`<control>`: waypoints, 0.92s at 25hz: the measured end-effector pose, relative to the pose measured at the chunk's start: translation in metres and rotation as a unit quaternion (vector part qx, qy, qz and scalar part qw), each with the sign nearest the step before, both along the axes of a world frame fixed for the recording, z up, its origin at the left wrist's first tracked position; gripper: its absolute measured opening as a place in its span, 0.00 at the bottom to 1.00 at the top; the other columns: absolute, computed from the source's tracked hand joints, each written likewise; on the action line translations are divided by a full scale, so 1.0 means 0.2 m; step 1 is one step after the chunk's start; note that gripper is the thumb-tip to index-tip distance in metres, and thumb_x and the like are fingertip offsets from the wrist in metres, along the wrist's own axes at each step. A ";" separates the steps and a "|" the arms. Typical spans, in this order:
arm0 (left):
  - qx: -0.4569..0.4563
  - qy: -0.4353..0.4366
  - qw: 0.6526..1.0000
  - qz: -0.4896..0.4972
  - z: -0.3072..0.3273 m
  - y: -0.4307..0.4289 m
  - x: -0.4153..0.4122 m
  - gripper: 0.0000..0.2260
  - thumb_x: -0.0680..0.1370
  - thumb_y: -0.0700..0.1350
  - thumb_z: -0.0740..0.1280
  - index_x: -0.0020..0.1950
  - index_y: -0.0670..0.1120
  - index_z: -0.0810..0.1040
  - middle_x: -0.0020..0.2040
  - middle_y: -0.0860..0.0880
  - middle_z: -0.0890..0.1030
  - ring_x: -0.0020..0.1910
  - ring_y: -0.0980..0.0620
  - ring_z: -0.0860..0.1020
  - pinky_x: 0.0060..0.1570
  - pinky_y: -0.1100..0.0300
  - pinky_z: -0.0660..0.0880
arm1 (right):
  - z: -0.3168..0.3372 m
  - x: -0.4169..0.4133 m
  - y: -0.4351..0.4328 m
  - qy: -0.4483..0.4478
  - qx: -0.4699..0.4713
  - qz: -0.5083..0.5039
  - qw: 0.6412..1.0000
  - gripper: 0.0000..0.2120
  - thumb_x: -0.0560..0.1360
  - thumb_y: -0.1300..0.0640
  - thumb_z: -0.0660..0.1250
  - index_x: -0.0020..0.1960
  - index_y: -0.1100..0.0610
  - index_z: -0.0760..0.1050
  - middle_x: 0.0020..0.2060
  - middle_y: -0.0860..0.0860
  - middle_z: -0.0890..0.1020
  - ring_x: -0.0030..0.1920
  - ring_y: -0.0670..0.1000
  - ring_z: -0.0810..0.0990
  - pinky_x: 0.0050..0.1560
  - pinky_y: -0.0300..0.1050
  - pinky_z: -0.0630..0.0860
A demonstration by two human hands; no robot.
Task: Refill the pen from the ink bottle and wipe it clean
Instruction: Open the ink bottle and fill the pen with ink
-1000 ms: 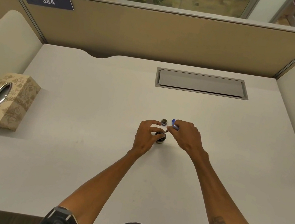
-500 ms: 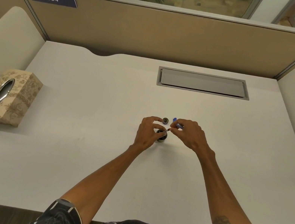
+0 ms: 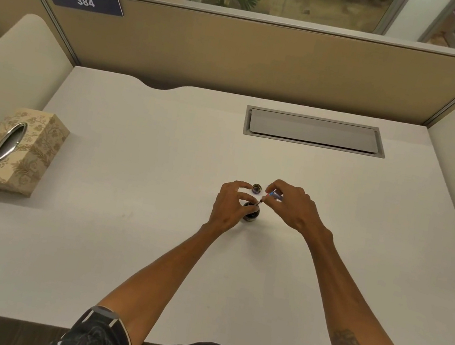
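Observation:
A small dark ink bottle [image 3: 252, 212] stands uncapped on the white desk [image 3: 116, 244] at its middle. My left hand [image 3: 229, 204] grips the bottle from the left, thumb and forefinger around its neck. Its dark cap [image 3: 256, 189] lies just behind the bottle. My right hand [image 3: 290, 206] pinches a slim blue pen [image 3: 272, 194], tilted with its tip pointing down-left at the bottle's mouth. Whether the tip sits inside the opening I cannot tell. Most of the pen is hidden by my fingers.
A patterned beige tissue box [image 3: 16, 150] with an oval metal slot sits at the desk's left edge. A grey cable-tray lid [image 3: 315, 131] is set into the desk at the back right. Padded partitions stand behind and on both sides.
My right hand has lowered the pen's upper end, so the pen lies flatter. The left hand keeps its hold on the bottle. The view has shifted slightly.

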State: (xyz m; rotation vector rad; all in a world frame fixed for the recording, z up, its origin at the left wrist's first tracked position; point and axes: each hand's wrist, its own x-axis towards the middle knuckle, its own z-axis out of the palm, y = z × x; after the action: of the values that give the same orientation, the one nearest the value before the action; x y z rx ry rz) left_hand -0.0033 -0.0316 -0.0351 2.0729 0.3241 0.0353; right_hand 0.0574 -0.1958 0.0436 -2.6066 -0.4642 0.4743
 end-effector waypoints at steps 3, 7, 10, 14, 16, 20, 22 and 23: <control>-0.003 0.010 1.000 -0.002 0.01 0.00 0.01 0.05 0.71 0.46 0.77 0.45 0.50 0.87 0.63 0.57 0.80 0.64 0.56 0.68 0.59 0.59 0.68 | -0.01 0.00 0.00 -0.030 -0.018 -0.005 0.999 0.08 0.78 0.49 0.65 0.53 0.51 0.78 0.51 0.51 0.84 0.47 0.55 0.79 0.44 0.45 0.70; -0.012 0.012 1.000 -0.004 0.03 0.01 0.00 0.06 0.70 0.46 0.77 0.44 0.54 0.83 0.61 0.56 0.82 0.64 0.57 0.67 0.60 0.55 0.71 | 0.01 0.00 0.04 -0.008 -0.039 -0.023 0.999 0.14 0.78 0.40 0.62 0.48 0.51 0.75 0.46 0.49 0.82 0.45 0.55 0.78 0.46 0.48 0.72; -0.012 0.015 1.000 -0.005 0.04 0.01 0.01 0.06 0.70 0.46 0.77 0.46 0.52 0.84 0.61 0.54 0.82 0.66 0.52 0.68 0.60 0.54 0.71 | 0.03 0.00 0.03 -0.007 -0.018 -0.006 1.000 0.11 0.78 0.44 0.64 0.54 0.49 0.77 0.50 0.47 0.82 0.50 0.54 0.80 0.51 0.49 0.74; 0.000 0.022 1.000 -0.006 0.03 0.01 0.01 0.06 0.71 0.47 0.77 0.46 0.49 0.87 0.63 0.56 0.80 0.66 0.53 0.68 0.59 0.57 0.70 | 0.02 0.00 0.04 -0.034 -0.035 -0.021 0.999 0.09 0.78 0.50 0.63 0.53 0.52 0.79 0.49 0.53 0.84 0.46 0.56 0.80 0.46 0.48 0.73; 0.008 0.019 1.000 -0.009 0.03 0.00 0.00 0.06 0.71 0.47 0.77 0.46 0.49 0.87 0.64 0.56 0.79 0.66 0.53 0.68 0.59 0.58 0.70 | 0.02 -0.01 0.05 -0.041 -0.049 -0.029 0.998 0.12 0.79 0.49 0.62 0.53 0.55 0.79 0.48 0.54 0.84 0.44 0.57 0.78 0.44 0.46 0.71; 0.017 0.017 1.000 -0.012 0.04 0.00 0.01 0.06 0.71 0.47 0.77 0.47 0.48 0.88 0.63 0.56 0.79 0.66 0.52 0.68 0.58 0.58 0.69 | 0.03 -0.02 0.04 -0.019 -0.037 -0.017 0.999 0.15 0.79 0.43 0.62 0.56 0.53 0.77 0.47 0.48 0.80 0.47 0.55 0.76 0.49 0.49 0.72; 0.025 0.016 0.999 -0.020 0.04 0.00 0.01 0.06 0.72 0.47 0.77 0.47 0.48 0.88 0.64 0.56 0.79 0.67 0.51 0.68 0.60 0.58 0.68 | 0.03 -0.02 0.04 -0.020 -0.034 0.000 0.999 0.11 0.79 0.47 0.64 0.56 0.51 0.78 0.50 0.48 0.83 0.49 0.55 0.79 0.50 0.50 0.75; 0.027 0.016 0.999 -0.023 0.04 0.00 0.01 0.06 0.72 0.48 0.76 0.47 0.48 0.88 0.64 0.56 0.78 0.67 0.51 0.68 0.60 0.58 0.68 | 0.03 -0.02 0.04 -0.030 -0.042 0.003 0.999 0.09 0.79 0.49 0.64 0.55 0.51 0.79 0.51 0.50 0.84 0.49 0.56 0.80 0.50 0.50 0.76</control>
State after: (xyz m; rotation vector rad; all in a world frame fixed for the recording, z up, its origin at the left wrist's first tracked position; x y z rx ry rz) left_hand -0.0015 -0.0321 -0.0267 2.1357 0.2972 -0.0163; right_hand 0.0543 -0.1883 0.0496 -2.7065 -0.4817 0.4267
